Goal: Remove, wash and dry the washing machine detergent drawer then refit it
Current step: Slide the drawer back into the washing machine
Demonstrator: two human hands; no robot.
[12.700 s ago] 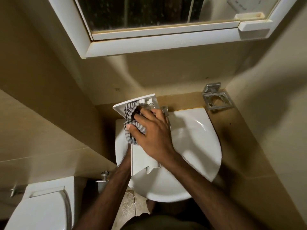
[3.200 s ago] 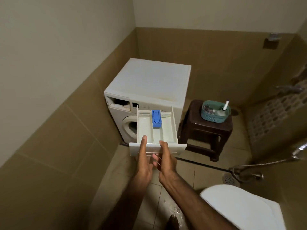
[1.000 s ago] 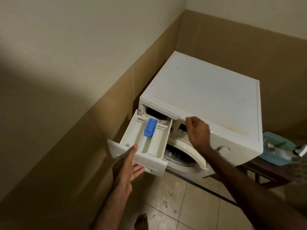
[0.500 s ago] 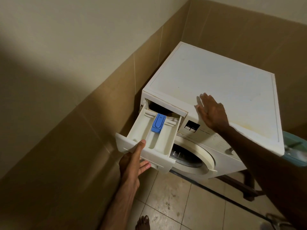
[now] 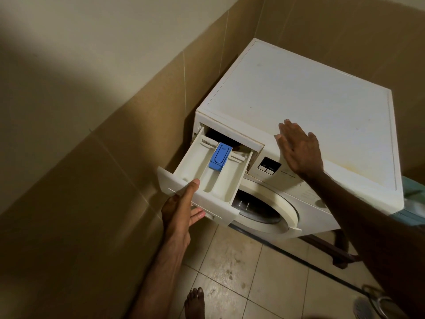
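The white detergent drawer (image 5: 207,178), with a blue insert (image 5: 219,156) in its middle channel, has its rear end inside the slot at the top left of the white washing machine (image 5: 305,97). Most of the drawer sticks out toward me. My left hand (image 5: 181,207) grips the drawer's front panel, thumb over the top edge and fingers underneath. My right hand (image 5: 299,148) lies flat, fingers spread, on the machine's top near the front edge, above the small display panel (image 5: 268,166).
A tan tiled wall (image 5: 80,180) runs close along the machine's left side. The round door (image 5: 264,210) sits below the drawer. My bare foot (image 5: 195,303) stands on the wet floor tiles. A dark stool leg (image 5: 340,254) and a teal basket (image 5: 414,194) are at the right.
The drawer's rear end has entered the slot and slid a little further in over the last second. My right hand rose from the control panel to rest flat on the machine's top.
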